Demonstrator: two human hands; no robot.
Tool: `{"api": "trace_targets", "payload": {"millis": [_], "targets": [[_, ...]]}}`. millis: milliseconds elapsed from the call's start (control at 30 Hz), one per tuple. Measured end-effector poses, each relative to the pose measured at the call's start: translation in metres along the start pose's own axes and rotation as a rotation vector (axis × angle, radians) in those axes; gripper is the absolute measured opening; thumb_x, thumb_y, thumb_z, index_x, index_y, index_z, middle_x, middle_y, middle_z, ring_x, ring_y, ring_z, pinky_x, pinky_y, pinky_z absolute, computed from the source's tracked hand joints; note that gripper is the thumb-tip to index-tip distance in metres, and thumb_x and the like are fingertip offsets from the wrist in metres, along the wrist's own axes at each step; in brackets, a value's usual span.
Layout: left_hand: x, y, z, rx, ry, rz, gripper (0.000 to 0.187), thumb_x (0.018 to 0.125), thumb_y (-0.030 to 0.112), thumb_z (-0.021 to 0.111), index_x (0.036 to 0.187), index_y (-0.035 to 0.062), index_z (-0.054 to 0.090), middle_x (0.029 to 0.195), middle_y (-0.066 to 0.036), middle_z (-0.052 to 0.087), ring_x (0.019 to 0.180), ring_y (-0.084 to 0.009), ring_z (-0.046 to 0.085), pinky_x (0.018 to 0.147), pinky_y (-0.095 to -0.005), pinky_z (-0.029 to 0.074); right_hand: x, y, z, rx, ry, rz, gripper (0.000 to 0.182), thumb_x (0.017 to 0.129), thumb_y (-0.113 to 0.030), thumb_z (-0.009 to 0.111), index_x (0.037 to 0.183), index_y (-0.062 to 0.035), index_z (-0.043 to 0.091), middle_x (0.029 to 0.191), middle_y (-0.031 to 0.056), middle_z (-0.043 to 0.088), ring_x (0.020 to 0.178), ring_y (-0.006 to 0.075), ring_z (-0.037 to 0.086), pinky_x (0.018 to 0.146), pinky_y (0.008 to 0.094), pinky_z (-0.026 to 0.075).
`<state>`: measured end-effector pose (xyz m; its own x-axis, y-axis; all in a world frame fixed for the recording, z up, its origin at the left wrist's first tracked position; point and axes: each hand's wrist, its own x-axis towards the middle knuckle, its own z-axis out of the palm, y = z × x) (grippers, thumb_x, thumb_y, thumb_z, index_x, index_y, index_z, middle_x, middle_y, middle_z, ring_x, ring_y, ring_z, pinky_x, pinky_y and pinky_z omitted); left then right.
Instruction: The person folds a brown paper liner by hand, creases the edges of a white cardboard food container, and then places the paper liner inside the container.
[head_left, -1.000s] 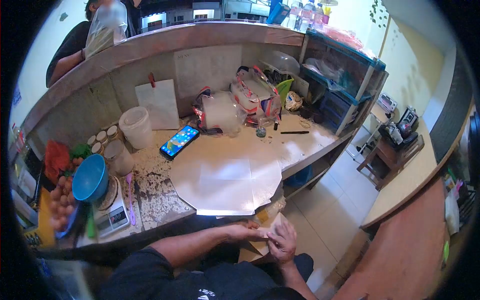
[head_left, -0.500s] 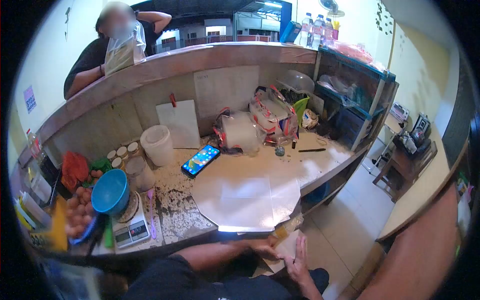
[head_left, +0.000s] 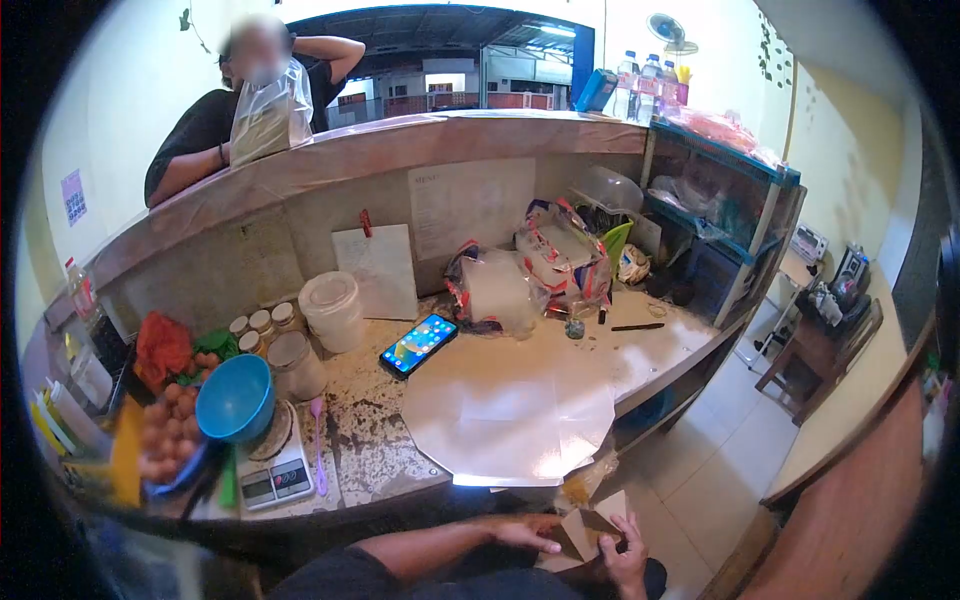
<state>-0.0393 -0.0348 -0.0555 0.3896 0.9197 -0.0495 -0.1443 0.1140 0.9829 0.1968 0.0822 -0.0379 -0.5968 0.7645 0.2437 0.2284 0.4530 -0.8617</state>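
Below the counter's front edge, both hands are at a small brown folded paper piece (head_left: 585,533) whose panels stand up at angles. My left hand (head_left: 528,531) is at its left side, with the fingers stretched out along it. My right hand (head_left: 627,555) grips its right side, fingers bent around the edge. Just behind the paper, a clear plastic bag (head_left: 590,480) with something yellow hangs at the counter edge. A large pale sheet (head_left: 510,425) lies flat on the counter above the hands.
A phone (head_left: 420,345), a white tub (head_left: 332,311), a blue bowl (head_left: 235,397), a scale (head_left: 277,485), a pink spoon (head_left: 319,450) and eggs (head_left: 172,430) are on the counter (head_left: 375,455). Plastic packs (head_left: 500,287) lie farther back. Another person (head_left: 205,130) leans on the ledge beyond.
The paper piece, flatter before, now has raised, folded panels. My left hand's fingers have spread. The camera view has shifted, so the counter sits lower and farther right.
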Motion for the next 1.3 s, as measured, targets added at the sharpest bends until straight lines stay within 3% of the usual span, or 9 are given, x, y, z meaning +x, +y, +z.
{"api": "trace_targets", "payload": {"millis": [300, 533, 600, 667, 800, 867, 1167, 1267, 1300], "targets": [[0.012, 0.022, 0.043, -0.061, 0.268, 0.294, 0.051, 0.103, 0.018, 0.053, 0.147, 0.0029, 0.032, 0.13, -0.007, 0.058, 0.116, -0.0108, 0.053, 0.097, -0.0298, 0.045, -0.001, -0.027, 0.015, 0.157, 0.027, 0.062, 0.049, 0.071, -0.02, 0.087, 0.11, 0.0013, 0.066, 0.115, 0.0205, 0.067, 0.113, 0.0294, 0.062, 0.1, 0.0383, 0.046], [0.024, -0.022, 0.034, -0.119, 0.501, -0.165, 0.047, 0.097, 0.029, 0.064, 0.132, 0.0012, 0.051, 0.119, -0.006, 0.064, 0.107, -0.0123, 0.06, 0.092, -0.0305, 0.05, -0.002, -0.042, 0.016, -0.046, -0.017, 0.009, 0.045, 0.073, -0.021, 0.084, 0.107, 0.0025, 0.067, 0.109, 0.0241, 0.069, 0.108, 0.0281, 0.067, 0.092, 0.0365, 0.051], [0.026, -0.035, 0.033, -0.084, 0.545, -0.268, 0.044, 0.096, 0.03, 0.066, 0.129, 0.0023, 0.055, 0.115, -0.005, 0.066, 0.101, -0.0119, 0.063, 0.087, -0.0307, 0.052, -0.006, -0.023, 0.02, -0.083, -0.048, 0.013, 0.049, 0.073, -0.022, 0.083, 0.112, 0.0024, 0.066, 0.118, 0.0279, 0.065, 0.114, 0.0318, 0.064, 0.096, 0.0362, 0.05], [0.017, -0.021, 0.049, -0.432, 0.541, -0.048, 0.04, 0.097, 0.027, 0.065, 0.126, 0.0024, 0.055, 0.101, -0.006, 0.068, 0.085, -0.0125, 0.066, 0.07, -0.0285, 0.055, -0.008, -0.003, 0.02, -0.061, -0.16, 0.037, 0.057, 0.074, -0.023, 0.083, 0.121, 0.0023, 0.062, 0.133, 0.0298, 0.056, 0.125, 0.0347, 0.057, 0.104, 0.0364, 0.044], [0.005, 0.009, 0.053, -0.552, 0.538, -0.108, 0.041, 0.097, 0.028, 0.065, 0.127, 0.0029, 0.055, 0.104, -0.006, 0.068, 0.085, -0.0139, 0.067, 0.069, -0.0281, 0.055, -0.007, 0.025, 0.02, 0.156, -0.301, 0.086, 0.067, 0.074, -0.026, 0.084, 0.129, 0.0011, 0.056, 0.141, 0.0302, 0.047, 0.135, 0.038, 0.045, 0.112, 0.0407, 0.035], [-0.002, 0.019, 0.052, -0.739, 0.301, -0.173, 0.039, 0.096, 0.03, 0.065, 0.125, 0.0035, 0.058, 0.107, -0.005, 0.068, 0.089, -0.0141, 0.067, 0.074, -0.029, 0.055, -0.015, 0.044, 0.028, 0.084, -0.301, -0.225, 0.065, 0.089, -0.033, 0.072, 0.142, -0.006, 0.046, 0.142, 0.014, 0.048, 0.133, 0.0299, 0.043, 0.111, 0.0423, 0.033], [0.024, 0.002, 0.049, 0.134, 0.33, -0.387, 0.048, 0.094, 0.036, 0.066, 0.128, 0.0017, 0.059, 0.116, -0.005, 0.067, 0.102, -0.0125, 0.061, 0.088, -0.0293, 0.049, -0.016, 0.045, 0.022, 0.241, -0.326, -0.227, 0.072, 0.089, -0.034, 0.072, 0.144, -0.0017, 0.041, 0.144, 0.0139, 0.044, 0.132, 0.0265, 0.042, 0.109, 0.0391, 0.036], [0.034, -0.023, 0.054, -0.17, 0.397, -0.092, 0.047, 0.096, 0.033, 0.064, 0.132, 0.0038, 0.056, 0.119, -0.006, 0.066, 0.104, -0.0139, 0.061, 0.089, -0.0305, 0.05, -0.017, 0.065, 0.015, 0.17, -0.336, -0.141, 0.083, 0.085, -0.03, 0.077, 0.149, -0.0035, 0.031, 0.146, 0.0137, 0.041, 0.133, 0.027, 0.041, 0.111, 0.0393, 0.035], [0.031, -0.004, 0.057, -0.307, 0.363, -0.187, 0.045, 0.096, 0.028, 0.064, 0.133, 0.0039, 0.055, 0.122, -0.006, 0.065, 0.105, -0.0151, 0.062, 0.09, -0.0318, 0.051, -0.009, 0.04, 0.005, 0.056, -0.306, -0.113, 0.077, 0.078, -0.031, 0.081, 0.139, -0.004, 0.043, 0.142, 0.0218, 0.045, 0.134, 0.0353, 0.042, 0.11, 0.0436, 0.036]]}}
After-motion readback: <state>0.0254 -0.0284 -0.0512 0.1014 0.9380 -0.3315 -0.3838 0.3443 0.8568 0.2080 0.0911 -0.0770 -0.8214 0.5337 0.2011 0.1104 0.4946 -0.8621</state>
